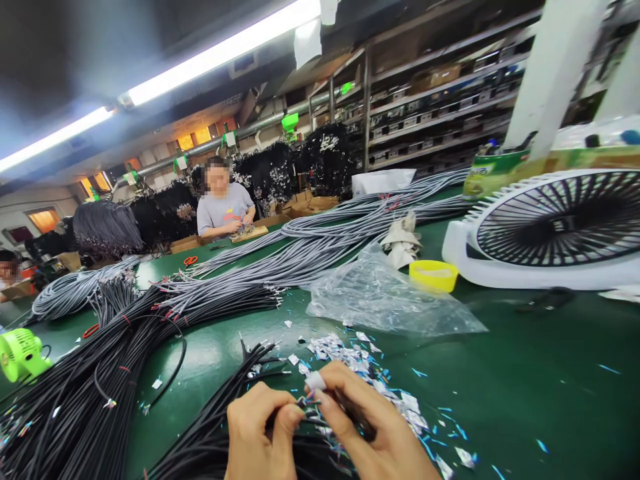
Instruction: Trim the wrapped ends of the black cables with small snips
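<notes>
My left hand (265, 427) is closed, with thumb and forefinger pinching a black cable (301, 402) close to its stripped end. From the right, my right hand (367, 417) pinches the thin coloured wires (313, 396) that come out of that end. White tape (315, 381) wraps the tip of my right forefinger. Something dark shows under the right palm, but I cannot make out what it is. Below and behind both hands lies a bundle of black cables (200, 437), partly covered by the left hand.
Foil scraps (345, 353) and blue bits litter the green table (545, 373). Black cables (115, 360) and grey cables (300, 247) stretch across it. Right of them are a plastic bag (390, 300), a yellow tape roll (433, 275) and a white fan (560, 220). A co-worker (225, 207) sits opposite.
</notes>
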{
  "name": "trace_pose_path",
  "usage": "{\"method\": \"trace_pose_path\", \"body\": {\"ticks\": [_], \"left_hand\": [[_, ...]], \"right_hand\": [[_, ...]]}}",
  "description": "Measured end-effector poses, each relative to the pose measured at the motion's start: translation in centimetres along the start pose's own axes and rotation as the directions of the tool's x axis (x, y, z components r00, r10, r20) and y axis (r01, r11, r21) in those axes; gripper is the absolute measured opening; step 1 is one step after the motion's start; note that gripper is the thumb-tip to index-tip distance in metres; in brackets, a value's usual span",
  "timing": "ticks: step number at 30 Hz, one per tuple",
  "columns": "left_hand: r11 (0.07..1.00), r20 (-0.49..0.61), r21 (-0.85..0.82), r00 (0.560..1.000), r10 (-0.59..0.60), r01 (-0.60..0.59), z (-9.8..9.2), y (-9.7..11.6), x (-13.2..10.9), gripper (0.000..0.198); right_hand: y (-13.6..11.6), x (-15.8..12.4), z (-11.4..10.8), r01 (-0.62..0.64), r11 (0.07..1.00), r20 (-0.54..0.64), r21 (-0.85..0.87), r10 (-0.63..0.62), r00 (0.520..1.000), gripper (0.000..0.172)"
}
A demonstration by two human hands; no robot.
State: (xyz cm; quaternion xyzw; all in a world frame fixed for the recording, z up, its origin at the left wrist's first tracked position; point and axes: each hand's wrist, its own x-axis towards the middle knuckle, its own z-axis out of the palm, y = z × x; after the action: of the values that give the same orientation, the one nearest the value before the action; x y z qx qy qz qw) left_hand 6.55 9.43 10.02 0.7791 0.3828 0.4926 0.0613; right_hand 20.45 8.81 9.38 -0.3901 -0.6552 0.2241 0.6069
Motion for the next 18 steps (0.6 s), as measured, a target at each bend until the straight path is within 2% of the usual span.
{"method": "trace_pose_path", "body": {"ticks": [3,7,11,18], "left_hand": [[1.000,0.017,0.002,1.000,0.001,-0.001,-0.06,-0.09,0.04,0.040],[1.000,0.099,-0.021,0.995,-0.010,0.012,-0.18,-0.44,0.03,0.033],[0.995,0.163,-0.077,0.985,-0.057,0.070,-0.06,-0.58,-0.13,0.037],[0.967,0.097,-0.167,0.979,-0.178,0.192,0.45,-0.38,-0.36,0.047]], "right_hand": [[0.08,-0.12,0.12,-0.026,0.999,0.021,0.035,0.025,0.999,0.025],[-0.12,-0.10,0.27,-0.055,0.996,0.018,0.077,0.054,0.998,0.022],[0.02,0.08,0.39,-0.061,0.995,0.033,0.080,0.059,0.998,0.024],[0.14,0.11,0.18,-0.110,0.990,-0.016,0.089,0.112,0.994,0.027]]}}
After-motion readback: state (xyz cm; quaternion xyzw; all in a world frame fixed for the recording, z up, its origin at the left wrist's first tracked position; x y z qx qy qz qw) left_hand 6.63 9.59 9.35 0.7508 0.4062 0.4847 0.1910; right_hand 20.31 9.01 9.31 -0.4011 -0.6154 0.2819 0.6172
